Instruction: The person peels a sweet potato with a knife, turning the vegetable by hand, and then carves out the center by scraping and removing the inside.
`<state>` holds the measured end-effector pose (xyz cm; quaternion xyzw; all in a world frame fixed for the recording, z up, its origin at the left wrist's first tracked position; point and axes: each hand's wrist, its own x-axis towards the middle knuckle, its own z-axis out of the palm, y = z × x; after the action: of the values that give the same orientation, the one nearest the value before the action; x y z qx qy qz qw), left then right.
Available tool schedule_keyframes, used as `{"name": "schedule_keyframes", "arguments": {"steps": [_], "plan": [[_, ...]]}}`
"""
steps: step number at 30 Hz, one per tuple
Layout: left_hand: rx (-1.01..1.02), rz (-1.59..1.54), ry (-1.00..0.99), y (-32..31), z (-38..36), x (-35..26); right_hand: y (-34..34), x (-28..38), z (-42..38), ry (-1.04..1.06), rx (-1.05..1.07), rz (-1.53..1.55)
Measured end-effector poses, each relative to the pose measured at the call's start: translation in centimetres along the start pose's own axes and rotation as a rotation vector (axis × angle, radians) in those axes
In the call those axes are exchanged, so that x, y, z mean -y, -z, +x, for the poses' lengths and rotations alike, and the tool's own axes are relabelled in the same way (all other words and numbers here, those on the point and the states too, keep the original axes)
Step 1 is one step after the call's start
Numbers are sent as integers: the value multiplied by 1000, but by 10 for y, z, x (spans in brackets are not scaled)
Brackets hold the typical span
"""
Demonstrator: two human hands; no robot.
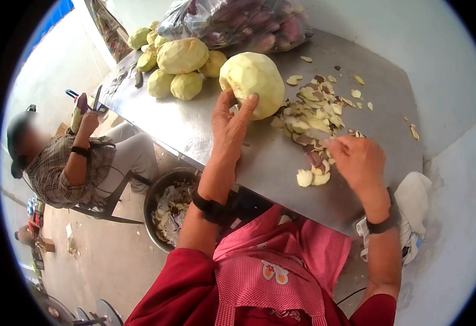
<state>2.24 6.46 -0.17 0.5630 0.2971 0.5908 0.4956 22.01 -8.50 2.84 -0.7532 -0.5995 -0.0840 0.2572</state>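
Note:
My left hand (231,127) holds a large, round peeled sweet potato (257,81) just over the metal table (281,174), thumb on its near side and fingers beneath. Its flesh is pale yellow. My right hand (360,163) is closed at the near right side of a heap of peelings (316,111), some with purple skin. A blurred grey blade, like a small knife (318,133), shows at its fingertips; the handle is hidden in the hand. Several peeled sweet potatoes (182,56) are piled beyond my left hand.
A clear plastic bag (238,24) of purple-skinned roots lies at the table's far side. A metal basin (153,204) with peelings stands on the floor. To the left, a seated person (80,157) holds a knife (97,98) and a root. White cloth (413,201) hangs at the right edge.

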Motion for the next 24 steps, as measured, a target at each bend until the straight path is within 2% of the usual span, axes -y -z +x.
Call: {"name": "schedule_keyframes", "arguments": {"steps": [2,4,5,6,8,9,11,14,18,20,24], "plan": [[-1,5,3,1,-1,-1,12,-9,3,-33,-16,25],[2,0,4,-3,-3,-6,30,-19,8,-117,173,263],[2,-4,4,-2,-2,-5,33,-27,8,-67,220,364],[2,28,1,0,-1,-2,38,-32,9,-66,217,361],[-2,57,-9,1,2,0,48,-37,10,-60,556,340],[-5,87,-12,0,1,-1,50,-38,9,-55,553,338],[-25,118,-45,-3,0,-3,54,-38,3,-48,681,474],[-25,237,-67,-2,3,5,59,-33,5,-85,759,422],[-33,238,-82,0,7,18,54,-43,8,-228,734,462],[-36,204,-119,1,9,21,45,-46,8,-231,415,341],[-25,110,-44,-1,2,6,42,-52,10,-232,331,560]]}}
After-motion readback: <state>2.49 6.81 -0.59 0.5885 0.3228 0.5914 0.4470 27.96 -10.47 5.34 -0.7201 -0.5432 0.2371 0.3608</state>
